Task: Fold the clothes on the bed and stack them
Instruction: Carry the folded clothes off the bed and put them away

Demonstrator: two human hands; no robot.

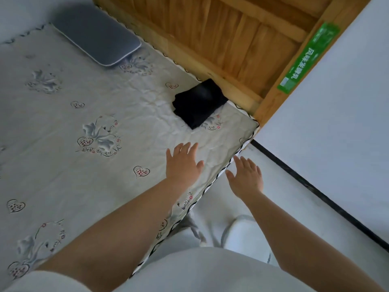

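Note:
A folded black garment (200,102) lies on the bed (84,123) near its far corner, against the wooden frame. My left hand (182,161) hovers over the sheet a little short of the garment, fingers straight and spread, holding nothing. Just past the bed's edge, my right hand (246,175) is likewise flat and spread with nothing in it. Neither hand touches the garment.
A grey pillow (96,34) lies at the head of the bed. A wooden bed frame (221,43) with a green sticker (307,60) runs along the far side. White wall (336,123) to the right, pale floor and a white slipper (246,234) below.

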